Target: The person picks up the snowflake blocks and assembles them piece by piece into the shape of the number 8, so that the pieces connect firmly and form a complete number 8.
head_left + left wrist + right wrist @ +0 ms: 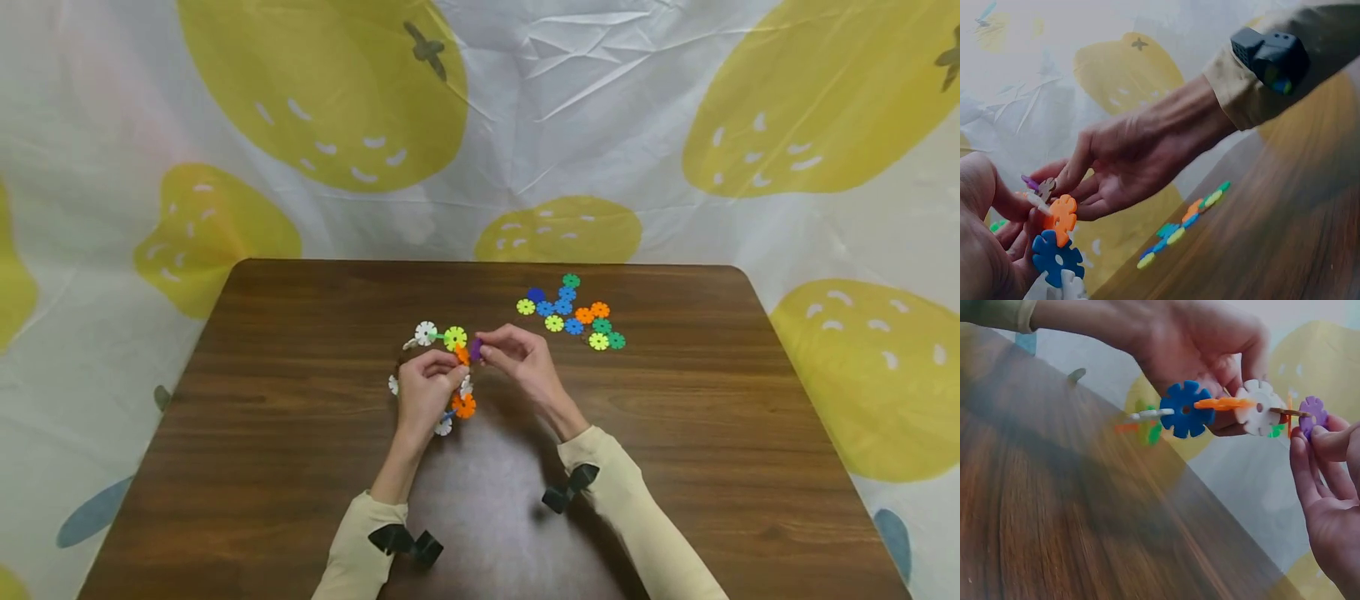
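Note:
My left hand (424, 398) grips a linked chain of notched plastic discs, its fingers on the right side of the chain. In the right wrist view the chain shows a blue disc (1175, 419), an orange disc (1225, 404), a white disc (1249, 419) and an edge-on brown disc (1285, 412). Between thumb and fingers, my right hand (531, 371) pinches a purple disc (1312, 406), which meets the brown one. Whether their notches are fully engaged cannot be told. A yellow-green disc (454, 337) and another white disc (425, 333) belong to the chain's far side, partly hidden by the left hand.
Loose discs lie at the back right of the brown table (675, 433), among them a dark blue disc (536, 295), an orange disc (600, 309) and a green disc (617, 340). A patterned cloth (570, 100) hangs behind the table.

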Available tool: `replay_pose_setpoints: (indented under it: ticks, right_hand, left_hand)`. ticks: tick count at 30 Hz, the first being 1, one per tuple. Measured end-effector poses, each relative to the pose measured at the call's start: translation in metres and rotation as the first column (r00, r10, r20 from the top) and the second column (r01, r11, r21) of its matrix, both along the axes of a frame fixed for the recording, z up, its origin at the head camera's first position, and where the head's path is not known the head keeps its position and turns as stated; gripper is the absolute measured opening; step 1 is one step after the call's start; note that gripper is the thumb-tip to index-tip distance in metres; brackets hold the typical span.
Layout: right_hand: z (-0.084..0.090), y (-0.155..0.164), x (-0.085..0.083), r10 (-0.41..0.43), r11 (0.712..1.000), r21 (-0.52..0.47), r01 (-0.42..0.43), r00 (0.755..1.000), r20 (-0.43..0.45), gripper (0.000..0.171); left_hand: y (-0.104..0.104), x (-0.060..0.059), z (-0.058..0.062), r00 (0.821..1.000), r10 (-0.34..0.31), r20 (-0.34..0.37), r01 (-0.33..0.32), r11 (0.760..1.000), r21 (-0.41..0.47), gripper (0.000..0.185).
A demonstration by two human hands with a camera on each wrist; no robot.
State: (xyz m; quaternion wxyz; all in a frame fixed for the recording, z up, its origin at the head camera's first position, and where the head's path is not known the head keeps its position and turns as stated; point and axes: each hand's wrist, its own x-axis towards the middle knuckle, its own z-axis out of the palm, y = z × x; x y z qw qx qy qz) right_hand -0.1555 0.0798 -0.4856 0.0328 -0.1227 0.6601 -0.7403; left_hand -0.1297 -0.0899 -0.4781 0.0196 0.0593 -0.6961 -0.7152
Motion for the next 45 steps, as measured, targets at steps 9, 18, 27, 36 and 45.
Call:
replay_pose_setpoints:
  ticks: [9, 18, 27, 36, 45]
  right_hand:
    - [0.002, -0.002, 0.003, 0.005, 1.000, 0.027, -0.002, 0.993, -0.114, 0.022]
    - [-0.006, 0.010, -0.015, -0.058, 0.998, 0.035, 0.060, 0.997, -0.045, 0.029]
    - [-0.013, 0.030, -0.047, -0.214, 0.960, 0.171, 0.222, 0.975, -0.061, 0.025]
    - [-0.024, 0.047, -0.076, -0.295, 0.865, 0.401, 0.303, 0.952, -0.083, 0.027]
    - [-0.033, 0.058, -0.088, -0.261, 0.570, 0.767, 0.295, 0.950, -0.171, 0.036]
  left_hand:
    - [0.001, -0.001, 0.004, 1.000, 0.007, 0.016, -0.008, 1.000, 0.027, 0.004]
    - [-0.001, -0.001, 0.006, 0.994, -0.041, -0.097, 0.025, 0.986, -0.162, 0.008]
    - [-0.002, 0.003, -0.001, 0.996, -0.043, -0.077, 0.030, 0.986, -0.163, 0.007]
    - [-0.004, 0.002, -0.007, 0.996, -0.046, -0.071, 0.036, 0.990, -0.136, 0.007]
    - [-0.004, 0.002, -0.008, 0.997, -0.045, -0.068, 0.035, 0.990, -0.137, 0.008]
